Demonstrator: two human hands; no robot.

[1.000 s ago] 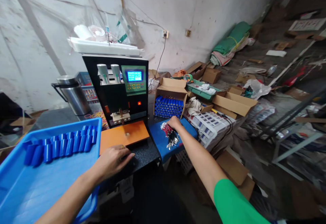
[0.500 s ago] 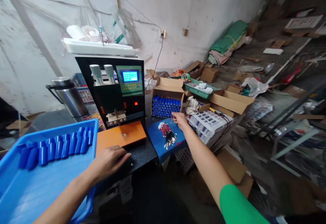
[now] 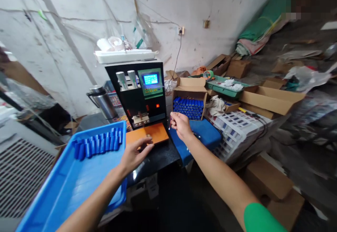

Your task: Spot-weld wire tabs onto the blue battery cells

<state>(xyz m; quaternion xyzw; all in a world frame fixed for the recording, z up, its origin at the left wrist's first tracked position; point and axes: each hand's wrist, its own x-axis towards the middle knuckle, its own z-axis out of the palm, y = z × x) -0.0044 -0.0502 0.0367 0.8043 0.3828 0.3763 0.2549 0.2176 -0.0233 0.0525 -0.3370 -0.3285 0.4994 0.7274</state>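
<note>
Head view, the only one here: a double row of blue cylinders (image 3: 101, 143) is already standing at the far end of the tray (image 3: 86, 179), with lots of bare tray left. Plenty more boxed cylinders (image 3: 188, 107) too, so I'd guess it's nowhere near finished. Right hand (image 3: 180, 123) has a wire (image 3: 170, 122) pinched between thumb and finger, up in front of the box, not joined to anything I can see. Left hand (image 3: 139, 150) is well apart from it, nothing in it, thumb and fingers spread by the orange plate (image 3: 159, 133). Wire's thin, reddish, with a small white end hanging down.
</note>
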